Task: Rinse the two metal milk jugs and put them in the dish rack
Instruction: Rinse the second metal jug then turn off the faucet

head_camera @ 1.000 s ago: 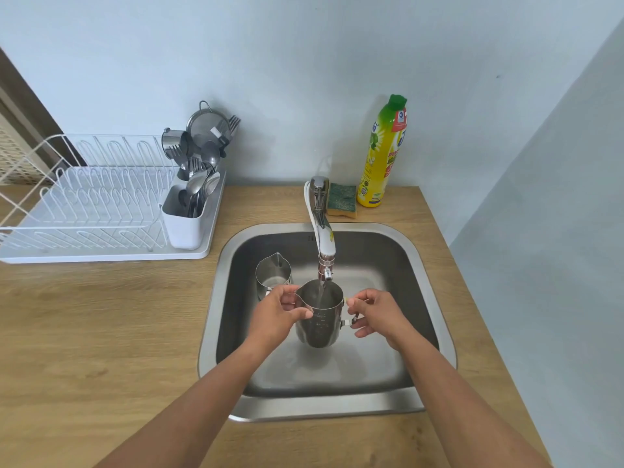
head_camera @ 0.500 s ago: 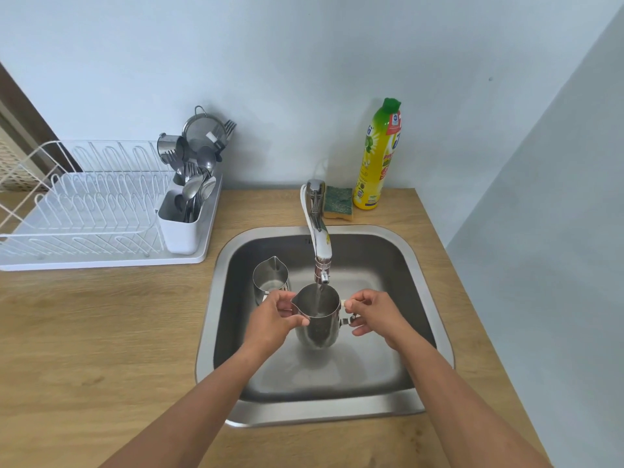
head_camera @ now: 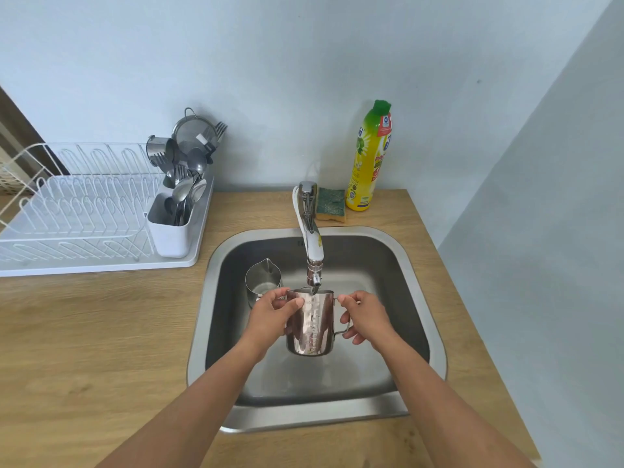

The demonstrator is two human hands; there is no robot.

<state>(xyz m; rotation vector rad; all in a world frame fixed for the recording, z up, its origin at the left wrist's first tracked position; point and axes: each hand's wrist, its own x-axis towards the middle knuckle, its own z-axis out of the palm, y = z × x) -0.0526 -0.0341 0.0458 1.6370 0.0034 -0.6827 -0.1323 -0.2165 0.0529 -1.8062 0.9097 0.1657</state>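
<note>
A metal milk jug (head_camera: pixel 312 324) hangs over the steel sink (head_camera: pixel 418 278), right under the tap spout (head_camera: pixel 314 261), with a thin stream of water falling into it. My left hand (head_camera: pixel 271 315) grips the jug's left side at the rim. My right hand (head_camera: pixel 363 315) holds its handle on the right. The second metal jug (head_camera: pixel 261 278) stands upright on the sink floor at the left, just behind my left hand. The white dish rack (head_camera: pixel 84 211) sits on the counter at the left.
A white cutlery holder (head_camera: pixel 170 228) with spoons, forks and a strainer stands at the rack's right end. A green-and-yellow sponge (head_camera: pixel 331 205) and a yellow dish soap bottle (head_camera: pixel 369 157) stand behind the sink. Walls close in at the back and right.
The jug has tipped so its side faces me more than before. Both hands keep their hold under the tap.
</note>
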